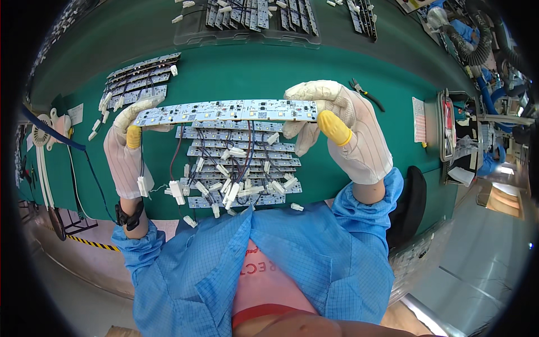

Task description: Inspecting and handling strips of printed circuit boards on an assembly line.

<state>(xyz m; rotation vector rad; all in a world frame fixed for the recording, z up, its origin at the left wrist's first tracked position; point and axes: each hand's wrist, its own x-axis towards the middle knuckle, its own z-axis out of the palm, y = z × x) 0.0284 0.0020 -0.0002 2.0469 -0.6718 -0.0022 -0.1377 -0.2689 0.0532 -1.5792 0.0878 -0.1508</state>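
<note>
Between my two gloved hands I hold a long white LED circuit board up above the green bench mat. My left hand, in a white striped glove with a yellow thumb cot, grips its left end. The right end is pinched by my right hand, gloved the same way. Wires with white plug connectors hang down from the board. Just beneath it lies a stack of similar LED boards, their dark wires and white connectors heaped over them toward my body.
More boards lie at the back left. A clear plastic tray at the far side bears several boards. Pliers rest beyond my right hand. A white fan stands left; a metal-edged bin sits at the right edge.
</note>
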